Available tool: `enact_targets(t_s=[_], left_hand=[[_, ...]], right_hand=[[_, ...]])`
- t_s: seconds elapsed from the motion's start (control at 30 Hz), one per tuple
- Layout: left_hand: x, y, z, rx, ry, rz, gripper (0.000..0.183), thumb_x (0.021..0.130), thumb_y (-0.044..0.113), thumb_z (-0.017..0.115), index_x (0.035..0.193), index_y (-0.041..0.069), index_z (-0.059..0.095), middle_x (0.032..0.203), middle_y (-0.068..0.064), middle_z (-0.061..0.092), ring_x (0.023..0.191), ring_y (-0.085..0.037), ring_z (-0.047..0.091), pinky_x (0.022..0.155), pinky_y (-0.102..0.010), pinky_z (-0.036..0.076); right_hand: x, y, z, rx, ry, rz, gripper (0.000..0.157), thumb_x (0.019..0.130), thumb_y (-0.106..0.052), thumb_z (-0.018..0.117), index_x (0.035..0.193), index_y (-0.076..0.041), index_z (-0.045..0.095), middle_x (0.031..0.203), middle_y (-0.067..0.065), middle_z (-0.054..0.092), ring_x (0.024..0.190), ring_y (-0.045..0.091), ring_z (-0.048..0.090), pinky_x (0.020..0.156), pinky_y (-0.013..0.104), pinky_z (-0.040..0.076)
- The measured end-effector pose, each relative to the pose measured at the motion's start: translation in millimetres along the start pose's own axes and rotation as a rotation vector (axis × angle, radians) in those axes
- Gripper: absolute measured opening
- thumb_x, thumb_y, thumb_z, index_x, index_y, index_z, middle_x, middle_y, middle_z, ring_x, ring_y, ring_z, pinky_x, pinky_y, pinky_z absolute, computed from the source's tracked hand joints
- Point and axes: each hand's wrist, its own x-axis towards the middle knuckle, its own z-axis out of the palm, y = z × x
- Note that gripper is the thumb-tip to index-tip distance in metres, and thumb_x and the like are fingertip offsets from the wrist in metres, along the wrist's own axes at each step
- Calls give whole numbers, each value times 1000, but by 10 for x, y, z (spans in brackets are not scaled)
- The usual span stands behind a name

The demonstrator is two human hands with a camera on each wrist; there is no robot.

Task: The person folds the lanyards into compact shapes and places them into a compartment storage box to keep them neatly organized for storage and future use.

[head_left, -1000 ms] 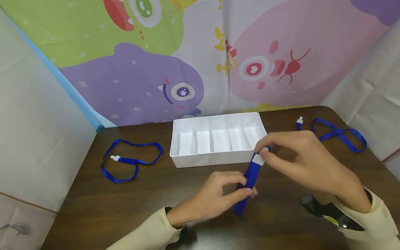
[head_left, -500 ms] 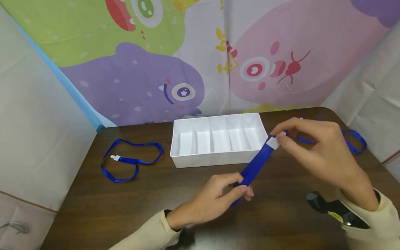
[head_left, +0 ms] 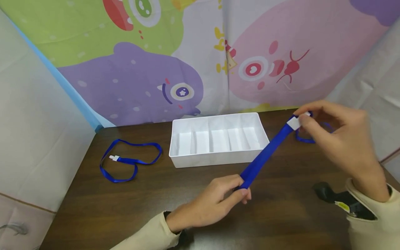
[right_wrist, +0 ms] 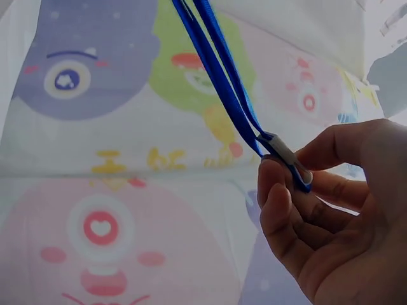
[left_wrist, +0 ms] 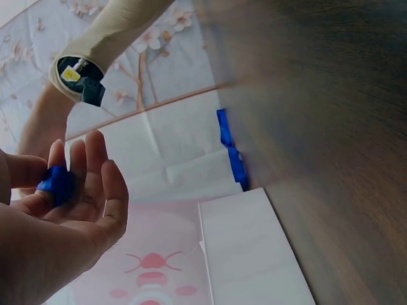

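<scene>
A blue lanyard (head_left: 265, 155) with a white plastic clip (head_left: 293, 123) is stretched slantwise between both hands, above the table. My right hand (head_left: 343, 139) pinches the clip end between thumb and fingers, up and to the right. Lower down, my left hand (head_left: 212, 199) pinches the other end of the doubled strap. In the left wrist view a bit of blue strap (left_wrist: 58, 185) shows between the left fingers. The right wrist view has two strands of the strap (right_wrist: 219, 70) running up from the white clip (right_wrist: 280, 151).
Behind the hands stands a white tray with several compartments (head_left: 204, 160). A second blue lanyard (head_left: 157, 152) lies looped on the table's left side. Another blue lanyard (head_left: 304, 140) lies at the right, mostly hidden behind the right hand. A cartoon-printed cloth (head_left: 140, 80) hangs at the back.
My right hand has moved up and to the right with the clip, drawing the strap out longer. The left hand has stayed nearly in place, holding the strap.
</scene>
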Motion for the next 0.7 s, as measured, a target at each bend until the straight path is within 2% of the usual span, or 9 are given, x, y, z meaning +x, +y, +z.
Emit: enact_targets(t_s=[0.23, 0.43, 0.63, 0.7], left_hand=[[-6, -6, 9, 22, 4, 30, 21, 106, 10, 46, 97, 7, 64, 90, -1, 66, 85, -3, 63, 78, -18, 54], [2, 12, -15, 40, 40, 111, 20, 105, 8, 47, 101, 5, 66, 93, -3, 67, 85, -3, 64, 78, -18, 54], [10, 27, -65, 47, 82, 142, 19, 104, 6, 48, 104, 4, 67, 96, -5, 68, 87, -4, 64, 79, -19, 54], [15, 36, -102, 87, 119, 162, 17, 103, 6, 50, 105, 4, 67, 96, -5, 68, 88, -5, 64, 79, -19, 54]], right_hand=[[34, 78, -73, 12, 78, 42, 11, 84, 10, 66, 92, 7, 73, 71, -5, 66, 58, 3, 57, 58, 11, 44], [62, 133, -107, -69, 68, 55, 11, 86, 5, 66, 91, 2, 75, 68, -10, 64, 56, 0, 55, 54, 13, 40], [90, 223, -131, -104, 71, 96, 9, 87, 2, 67, 90, 0, 75, 66, -12, 59, 56, 2, 49, 55, 15, 37], [93, 245, -137, -107, 72, 108, 8, 86, 2, 67, 89, 0, 75, 65, -12, 59, 56, 1, 49, 55, 14, 38]])
